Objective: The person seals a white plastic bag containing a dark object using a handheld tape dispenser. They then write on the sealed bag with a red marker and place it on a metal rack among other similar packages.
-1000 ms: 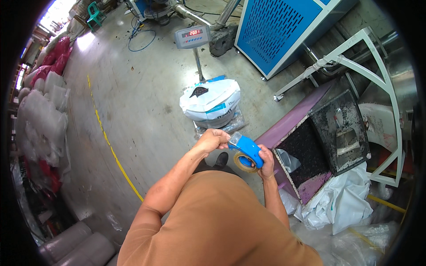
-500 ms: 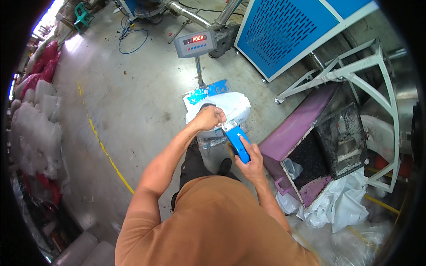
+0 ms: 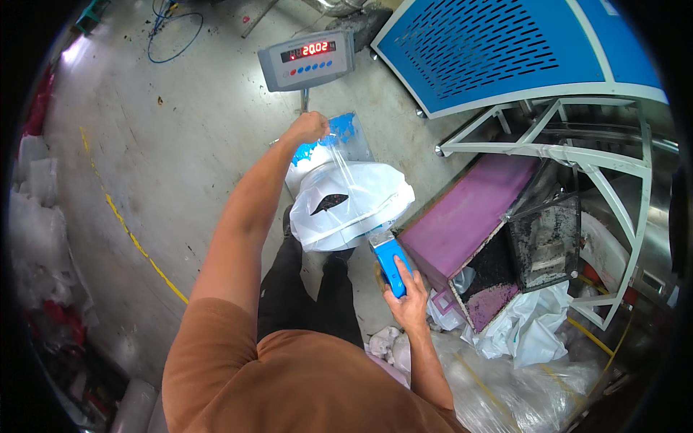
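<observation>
A white sack [image 3: 310,216] sits on the platform scale [image 3: 354,137], a dark gap in its top showing dark contents. Beyond the sack, my left hand [image 3: 310,127] is closed, pinching the end of a clear strip of tape [image 3: 341,163] that runs back over the sack. Wrapped around a blue hand-held tape dispenser [image 3: 392,263] is my right hand [image 3: 410,297], at the sack's near right side. The dispenser's metal head is close to the sack's edge; whether they touch I cannot tell.
The scale's grey display [image 3: 307,61] glows red on a post behind the platform. To the right lie a purple bin [image 3: 469,209], a white metal frame [image 3: 606,187] and crumpled white plastic [image 3: 530,328]. A blue slotted cabinet [image 3: 484,50] stands at the far right.
My left hand has moved forward, away from the dispenser, and a clear strip now stretches from it. My right hand keeps hold of the dispenser near the sack. The head view has shifted.
</observation>
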Demonstrator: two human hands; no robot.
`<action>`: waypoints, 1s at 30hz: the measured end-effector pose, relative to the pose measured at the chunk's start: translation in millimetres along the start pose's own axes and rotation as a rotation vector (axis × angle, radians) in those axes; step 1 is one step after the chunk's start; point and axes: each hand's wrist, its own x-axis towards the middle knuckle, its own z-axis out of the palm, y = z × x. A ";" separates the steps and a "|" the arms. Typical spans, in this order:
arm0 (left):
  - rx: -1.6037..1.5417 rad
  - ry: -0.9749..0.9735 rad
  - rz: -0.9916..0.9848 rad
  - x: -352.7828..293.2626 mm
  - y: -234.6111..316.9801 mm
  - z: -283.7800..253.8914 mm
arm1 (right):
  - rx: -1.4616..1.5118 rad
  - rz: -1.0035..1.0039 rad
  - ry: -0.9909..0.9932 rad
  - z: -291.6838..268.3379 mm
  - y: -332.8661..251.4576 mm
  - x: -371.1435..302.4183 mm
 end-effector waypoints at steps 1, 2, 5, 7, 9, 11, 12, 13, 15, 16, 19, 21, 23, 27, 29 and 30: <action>0.013 -0.007 0.006 7.4 -17.9 13.0 | 0.007 0.008 -0.014 5.2 4.5 8.7; 0.026 -0.014 0.011 12.3 -35.2 26.8 | 0.002 0.018 -0.035 9.2 11.2 14.9; 0.024 -0.065 -0.048 15.6 -65.5 66.5 | -0.006 0.044 -0.086 19.5 35.7 22.2; 0.040 -0.103 -0.057 10.1 -74.4 95.4 | -0.019 0.056 -0.116 22.4 54.2 17.1; 0.117 -0.069 -0.030 -2.6 -78.9 123.6 | -0.005 0.089 -0.147 27.3 67.2 11.4; 0.229 0.043 0.014 -24.4 -76.9 144.4 | 0.001 0.087 -0.176 29.8 78.1 4.5; 0.213 0.184 -0.087 -27.9 -71.0 149.2 | 0.001 0.069 -0.186 30.4 83.3 4.1; 0.198 0.324 -0.188 -30.6 -63.6 155.4 | 0.001 0.052 -0.196 30.9 88.2 3.2; 0.170 0.489 -0.198 -44.5 -57.4 149.7 | 0.007 0.046 -0.210 30.4 93.5 0.1; 0.182 0.481 -0.097 -54.0 -37.1 146.7 | 0.010 0.050 -0.205 31.3 97.6 -0.3; 0.300 0.381 0.116 -116.1 45.2 156.0 | -0.004 0.029 -0.210 32.4 102.6 -2.1; 0.419 0.254 0.130 -146.4 84.0 188.2 | -0.051 0.050 -0.225 35.4 111.6 -5.4; 0.480 0.209 0.108 -158.2 91.9 216.5 | -0.060 0.033 -0.221 39.9 117.7 -4.0; 0.579 0.178 -0.093 -157.9 94.9 232.1 | -0.053 0.037 -0.237 48.0 132.3 -8.7; 0.618 0.197 -0.074 -157.8 90.6 240.7 | -0.049 0.046 -0.246 51.6 144.8 -13.7; 0.642 0.209 -0.068 -159.2 90.3 241.8 | -0.037 0.036 -0.242 55.2 151.8 -16.8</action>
